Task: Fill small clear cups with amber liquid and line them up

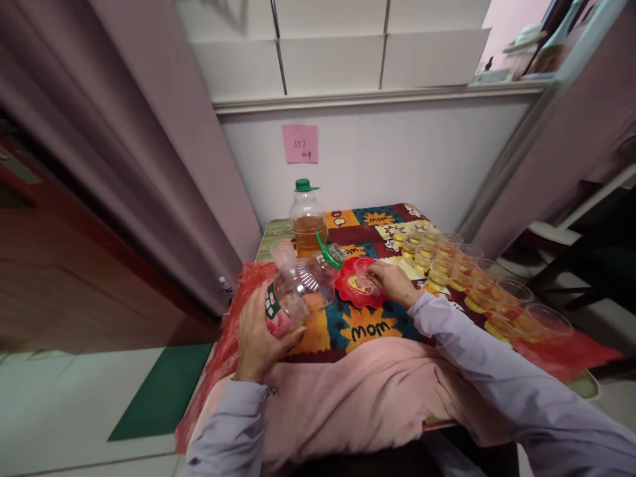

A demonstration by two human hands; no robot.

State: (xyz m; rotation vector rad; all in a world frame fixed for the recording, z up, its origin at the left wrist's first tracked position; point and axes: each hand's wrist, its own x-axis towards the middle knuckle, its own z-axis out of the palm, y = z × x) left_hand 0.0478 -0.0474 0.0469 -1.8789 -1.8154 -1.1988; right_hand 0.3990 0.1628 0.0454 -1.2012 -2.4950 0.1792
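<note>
My left hand (261,334) is wrapped round a large clear plastic bottle (308,288) with a dark green and pink label. The bottle is tilted to the right, and its uncapped mouth has a green collar (328,252). My right hand (392,281) is closed, its fingertips pinching what looks like a clear plastic cup (364,266), partly hidden by the fingers. The cup is over a red scalloped plate (348,291), just right of the bottle mouth. I cannot make out a stream of liquid between them.
Behind stands a green-capped bottle of amber liquid (308,228), beside a stack of clear cups (282,252). Several cups of yellow liquid (440,273) line the right side. A patterned cloth (370,331) covers the table; red plastic sheeting (226,348) hangs at the left edge.
</note>
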